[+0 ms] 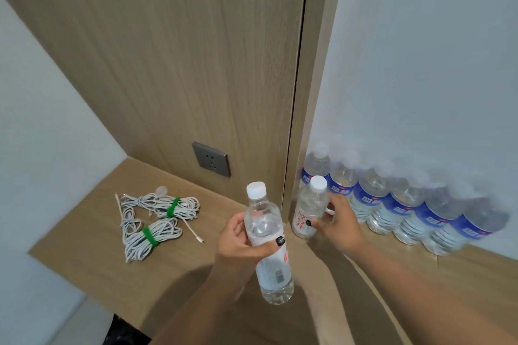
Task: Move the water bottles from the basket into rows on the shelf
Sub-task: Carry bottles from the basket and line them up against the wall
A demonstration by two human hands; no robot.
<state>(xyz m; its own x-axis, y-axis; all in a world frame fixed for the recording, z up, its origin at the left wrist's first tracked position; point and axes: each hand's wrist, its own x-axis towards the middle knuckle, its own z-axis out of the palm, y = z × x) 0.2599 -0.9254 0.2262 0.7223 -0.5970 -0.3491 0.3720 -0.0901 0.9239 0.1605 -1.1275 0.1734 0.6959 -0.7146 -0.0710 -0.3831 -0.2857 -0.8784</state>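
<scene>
Two bottles in hand at the shelf corner, one being set down.

The right hand (335,221) wraps its fingers round a red-label bottle (309,209) standing on the shelf (462,269), just in front of the row of blue-label bottles (392,202) beyond its knuckles. The left hand (238,238) grips a second bottle (269,244) in the air, tilted, above the counter (92,249). As the right hand pulls back, its knuckles may knock over the blue-label neighbours; the basket is out of view.
</scene>
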